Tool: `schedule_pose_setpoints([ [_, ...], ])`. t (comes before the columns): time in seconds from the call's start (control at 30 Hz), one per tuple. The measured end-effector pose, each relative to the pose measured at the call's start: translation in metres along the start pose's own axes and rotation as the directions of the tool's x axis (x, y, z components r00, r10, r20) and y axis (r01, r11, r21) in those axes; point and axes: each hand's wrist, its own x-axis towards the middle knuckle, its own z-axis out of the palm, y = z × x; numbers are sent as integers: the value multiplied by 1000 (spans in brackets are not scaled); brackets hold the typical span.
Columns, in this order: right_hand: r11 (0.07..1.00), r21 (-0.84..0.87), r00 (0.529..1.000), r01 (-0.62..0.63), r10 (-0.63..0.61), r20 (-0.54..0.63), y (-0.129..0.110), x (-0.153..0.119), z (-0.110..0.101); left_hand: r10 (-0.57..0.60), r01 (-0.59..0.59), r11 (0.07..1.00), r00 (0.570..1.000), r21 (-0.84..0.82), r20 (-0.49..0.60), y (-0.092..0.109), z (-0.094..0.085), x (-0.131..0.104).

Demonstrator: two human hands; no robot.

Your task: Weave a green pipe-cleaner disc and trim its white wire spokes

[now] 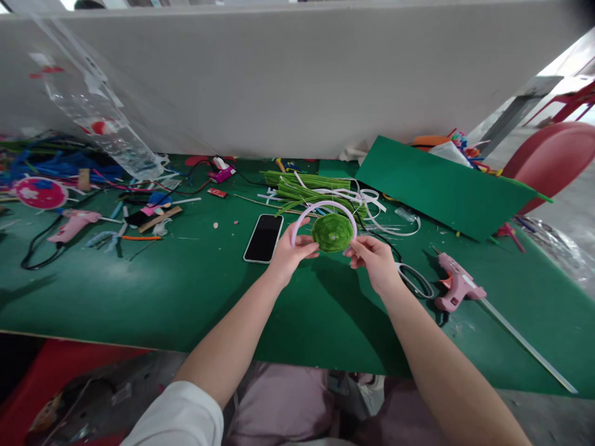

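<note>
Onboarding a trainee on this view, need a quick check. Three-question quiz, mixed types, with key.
1. True or false: the left hand and the right hand both hold the lilac headband.
2. Which lies on the table nearest the left hand? a) plastic bottle b) phone c) orange strip
3. Fill in: the pink glue gun to the right of the right hand has a long, pale ____ sticking out of its back.

Key: 1 true; 2 b; 3 stick.

One view, head-worn — it looks forward and down over the green bench (209, 310), from close above the wearer's forearms (237, 334).
</note>
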Motion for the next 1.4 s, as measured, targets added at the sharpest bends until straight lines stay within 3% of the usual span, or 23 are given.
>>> schedule_pose_setpoints([
  [0.13, 987, -86, 984, 139, -147, -99, -4, 1, -3, -8, 7, 1000, 998, -17, -65, -2, -3, 2],
  [0.27, 951, -63, 915, 302, -307, -261, -13, 5, -17, 11, -18, 997, 997, -78, -81, -3, -9, 6],
  [0.4, 928, 36, 855, 371, -326, -404, -20, 13, -39, 27, -37, 991, 996, -130, -83, -6, -13, 9],
  [0.57, 979, 66, 916, 194, -156, -370, -18, 21, -58, 8, -31, 973, 995, -229, -97, -8, -16, 12],
  [0.67, 982, -183, 956, 40, -90, -280, -11, 24, -65, -10, -10, 961, 998, -278, -70, -9, -17, 14],
  [0.73, 881, -472, 967, -16, -106, -230, -8, 26, -69, -11, -3, 955, 999, -298, -46, -9, -18, 14],
  [0.83, 600, -798, 957, -66, -189, -221, -6, 27, -74, 11, -12, 952, 1000, -307, -5, -9, -18, 14],
  [0.93, 413, -897, 946, -157, -199, -257, -8, 27, -77, 41, -34, 958, 999, -285, 20, -9, -19, 14],
  [1.1, 281, -926, 908, -253, -262, -327, -11, 24, -80, 45, -44, 968, 999, -246, 1, -7, -19, 14],
  [1.23, 361, -917, 890, -168, -344, -299, -11, 24, -77, 85, -82, 975, 996, -207, 9, -7, -18, 13],
  [1.3, 530, -847, 931, -46, -284, -228, -9, 23, -69, 144, -140, 981, 989, -134, 24, -6, -15, 9],
  [1.4, 851, -525, 998, 39, -54, -14, -6, 17, -50, 266, -270, 962, 961, 45, 74, -2, -9, -2],
])
